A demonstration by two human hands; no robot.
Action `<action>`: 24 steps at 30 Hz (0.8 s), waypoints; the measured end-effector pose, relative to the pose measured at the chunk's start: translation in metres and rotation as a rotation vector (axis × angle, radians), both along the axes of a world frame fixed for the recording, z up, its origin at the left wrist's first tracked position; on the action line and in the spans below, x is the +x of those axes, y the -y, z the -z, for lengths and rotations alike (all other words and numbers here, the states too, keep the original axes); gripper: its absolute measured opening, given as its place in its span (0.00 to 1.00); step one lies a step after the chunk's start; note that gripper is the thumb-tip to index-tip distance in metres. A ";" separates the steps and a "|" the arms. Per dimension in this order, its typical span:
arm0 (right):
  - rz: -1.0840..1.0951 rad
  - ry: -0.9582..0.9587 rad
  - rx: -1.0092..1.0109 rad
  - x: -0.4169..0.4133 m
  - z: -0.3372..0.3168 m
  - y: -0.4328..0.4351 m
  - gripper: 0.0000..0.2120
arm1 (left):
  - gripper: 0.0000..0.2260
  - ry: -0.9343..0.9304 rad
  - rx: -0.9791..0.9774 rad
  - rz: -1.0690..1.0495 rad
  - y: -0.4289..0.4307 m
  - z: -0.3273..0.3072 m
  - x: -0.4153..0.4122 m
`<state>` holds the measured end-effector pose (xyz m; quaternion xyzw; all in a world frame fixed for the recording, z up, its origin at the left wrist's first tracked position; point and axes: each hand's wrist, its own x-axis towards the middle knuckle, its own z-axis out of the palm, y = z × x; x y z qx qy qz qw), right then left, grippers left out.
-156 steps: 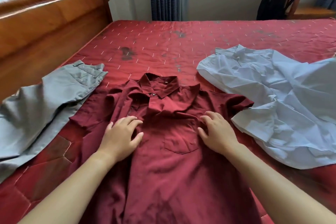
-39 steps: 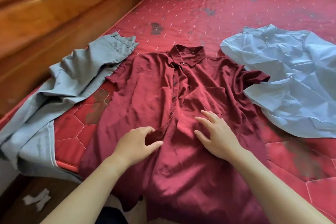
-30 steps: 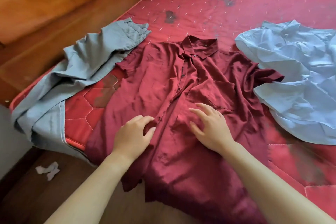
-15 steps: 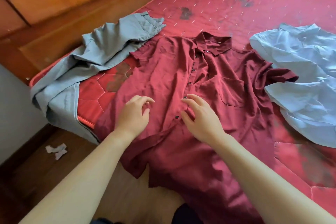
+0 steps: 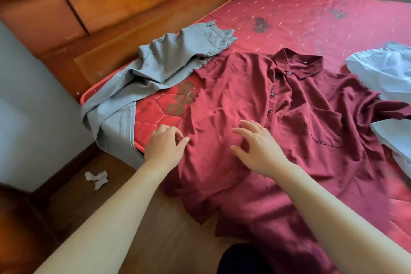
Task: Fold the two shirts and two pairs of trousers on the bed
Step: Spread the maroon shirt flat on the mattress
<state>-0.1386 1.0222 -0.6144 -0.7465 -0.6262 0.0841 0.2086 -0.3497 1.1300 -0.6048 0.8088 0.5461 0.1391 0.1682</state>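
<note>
Smoothing the maroon shirt (image 5: 255, 107), laid front-up across the near edge of the bed (image 5: 311, 13) with the hem hanging over the side. Have slid leftward since half a second ago: off the button line and onto the left front panel. Pressing flat there with the right hand (image 5: 259, 148), fingers spread; resting the left hand (image 5: 165, 147) at the shirt's side edge by the mattress border, fingers loosely curled, thumb on the cloth, pinching nothing visible. Looks flatter on that panel than a second ago, though creased near the pocket and right sleeve. Probably readies the shirt for a first fold; none made yet. Against the earliest view, working lower, no longer near the collar. No change to the grey trousers (image 5: 169, 64) bunched at the left or the pale blue shirt (image 5: 387, 69) at the right; only one pair of trousers in view.
</note>
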 end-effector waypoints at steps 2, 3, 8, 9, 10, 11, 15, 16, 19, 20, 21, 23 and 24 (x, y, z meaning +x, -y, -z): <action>-0.032 -0.053 -0.036 -0.009 0.000 -0.013 0.25 | 0.09 -0.005 0.038 -0.031 -0.008 -0.001 0.005; -0.043 -0.052 -0.079 -0.011 0.003 -0.016 0.26 | 0.11 -0.036 0.040 -0.044 -0.012 0.000 0.006; -0.066 0.016 -0.182 -0.003 0.021 -0.009 0.31 | 0.17 -0.166 -0.075 0.044 -0.026 0.009 0.011; -0.067 0.012 -0.168 -0.001 0.021 -0.008 0.31 | 0.15 -0.140 -0.055 0.067 -0.029 0.010 0.010; -0.068 0.004 -0.149 0.000 0.020 -0.008 0.31 | 0.14 -0.098 -0.014 0.072 -0.032 0.009 0.009; -0.069 -0.007 -0.125 0.000 0.019 -0.010 0.31 | 0.13 -0.053 0.037 0.054 -0.038 0.007 0.006; -0.087 -0.003 -0.102 -0.003 0.015 -0.020 0.31 | 0.15 -0.078 0.075 -0.050 -0.056 -0.007 -0.007; -0.088 0.011 -0.122 -0.003 0.015 -0.020 0.31 | 0.18 -0.137 0.081 -0.020 -0.051 -0.008 -0.009; -0.060 0.011 -0.091 -0.002 0.018 -0.015 0.30 | 0.17 -0.090 0.166 0.177 -0.013 -0.001 -0.010; -0.053 -0.008 -0.056 -0.002 0.018 -0.012 0.29 | 0.14 -0.031 0.152 0.237 0.003 0.003 -0.010; -0.052 -0.026 -0.028 -0.002 0.017 -0.009 0.27 | 0.11 0.014 0.116 0.279 0.018 0.006 -0.009; -0.059 -0.033 0.001 -0.001 0.017 -0.003 0.26 | 0.05 0.037 0.045 0.314 0.043 0.013 -0.006; -0.059 -0.031 0.011 0.000 0.016 0.000 0.26 | 0.04 0.040 0.025 0.317 0.052 0.016 -0.005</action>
